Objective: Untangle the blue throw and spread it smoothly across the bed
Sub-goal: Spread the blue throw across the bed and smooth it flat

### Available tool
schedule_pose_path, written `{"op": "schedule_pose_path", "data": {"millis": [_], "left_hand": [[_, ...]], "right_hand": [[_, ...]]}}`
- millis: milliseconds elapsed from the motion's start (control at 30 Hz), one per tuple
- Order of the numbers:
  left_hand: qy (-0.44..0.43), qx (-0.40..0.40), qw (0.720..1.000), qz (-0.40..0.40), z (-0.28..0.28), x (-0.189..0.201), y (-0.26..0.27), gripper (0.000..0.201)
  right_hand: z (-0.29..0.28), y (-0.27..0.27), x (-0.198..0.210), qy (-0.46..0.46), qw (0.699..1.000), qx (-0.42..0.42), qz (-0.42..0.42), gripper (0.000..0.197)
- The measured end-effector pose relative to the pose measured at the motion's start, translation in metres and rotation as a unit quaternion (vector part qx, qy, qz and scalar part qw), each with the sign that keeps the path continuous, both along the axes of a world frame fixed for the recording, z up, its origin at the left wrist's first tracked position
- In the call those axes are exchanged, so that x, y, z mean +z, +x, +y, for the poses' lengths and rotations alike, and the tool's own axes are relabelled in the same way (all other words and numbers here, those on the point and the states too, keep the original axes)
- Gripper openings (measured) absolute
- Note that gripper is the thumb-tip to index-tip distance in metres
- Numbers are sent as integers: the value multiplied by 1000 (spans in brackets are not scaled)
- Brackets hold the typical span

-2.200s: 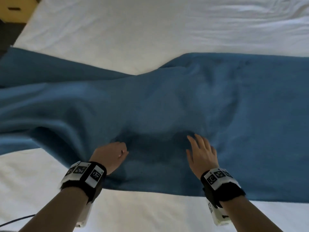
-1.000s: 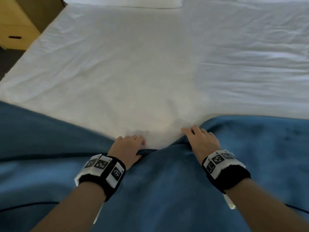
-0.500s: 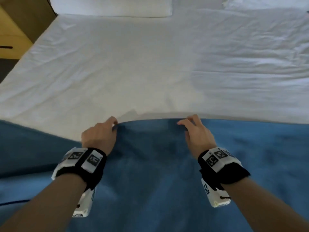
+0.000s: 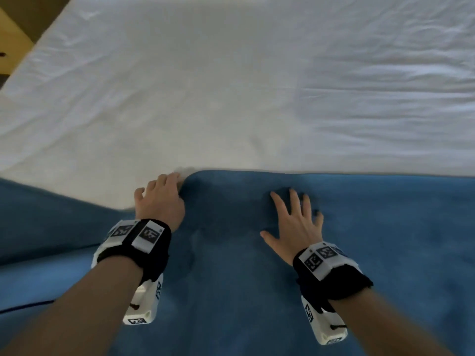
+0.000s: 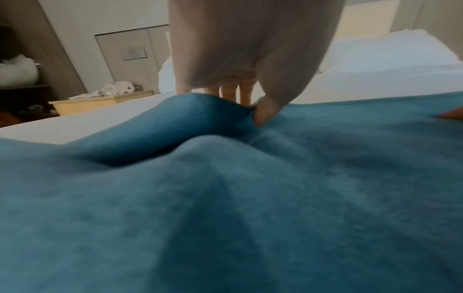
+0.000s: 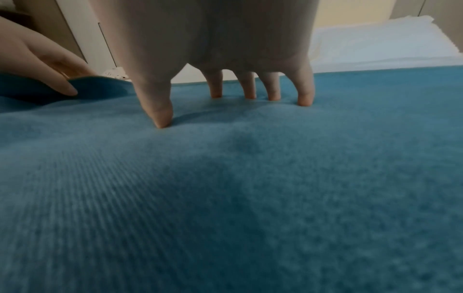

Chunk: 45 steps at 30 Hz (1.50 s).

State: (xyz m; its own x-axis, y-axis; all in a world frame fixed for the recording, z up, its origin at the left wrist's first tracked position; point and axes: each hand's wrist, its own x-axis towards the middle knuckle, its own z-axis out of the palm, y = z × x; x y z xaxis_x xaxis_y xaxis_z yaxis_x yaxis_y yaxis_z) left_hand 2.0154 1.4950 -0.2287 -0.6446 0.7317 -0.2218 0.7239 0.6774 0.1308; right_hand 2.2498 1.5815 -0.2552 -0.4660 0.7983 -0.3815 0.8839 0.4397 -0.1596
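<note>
Bed (image 4: 231, 86): white sheet, wood nightstand (image 5: 100, 101) at left edge.
Blue throw (image 4: 257, 278): long axis runs L–R across near edge.
L hand (image 4: 160, 199): pinches throw's far hem.
R hand (image 4: 295, 222): fingers spread wide, pressing throw.

Pale wood nightstand (image 5: 100, 102) is sitting left of the bed, crumpled white cloth (image 5: 114, 90) lying on top. Grey panelled wall (image 5: 130, 57) is running behind it. Dim, soft light is falling across the room.
</note>
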Motion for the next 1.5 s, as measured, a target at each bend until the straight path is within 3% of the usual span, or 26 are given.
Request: {"op": "schedule_pose_path", "data": {"millis": [267, 467, 567, 633, 733, 833, 933, 1033, 1133, 1233, 1367, 1500], "left_hand": [[-87, -70, 993, 49, -15, 15, -38, 19], [4, -24, 996, 84, 14, 32, -62, 29], [21, -8, 995, 95, 11, 24, -59, 63], [58, -44, 991, 111, 3, 18, -47, 76], [126, -156, 974, 106, -6, 9, -15, 70], [167, -146, 975, 27, -19, -2, 20, 52], [71, -129, 988, -37, -35, -14, 40, 54], [-73, -142, 987, -19, -46, -24, 28, 66], [-118, -87, 989, -9, -52, -18, 0, 60], [-162, -13, 987, 17, -60, -6, -22, 56], [-120, 35, 992, 23, -85, 5, -21, 62], [-48, -74, 996, 34, -135, 8, 13, 64]], "right_hand": [[-6, -15, 4, 12, 999, 24, 26, 86], [-16, -39, 4, -21, 999, 39, 28, 99], [-12, -35, -6, -19, 999, 44, 0, 100], [-11, -33, -12, -14, 999, 52, -4, 100], [-9, -32, -17, -24, 998, 52, -3, 99], [-6, -34, -12, -41, 998, 49, -9, 100], [-11, -37, -3, -26, 998, 48, -14, 97], [-30, -40, 5, 6, 998, 68, -2, 79], [-65, -38, 7, 9, 992, 124, 5, 70], [-102, -28, 9, 0, 974, 218, 65, 63], [-147, -10, 17, -37, 939, 325, 104, 57], [-184, 20, 35, 8, 969, 240, 54, 58]]}}
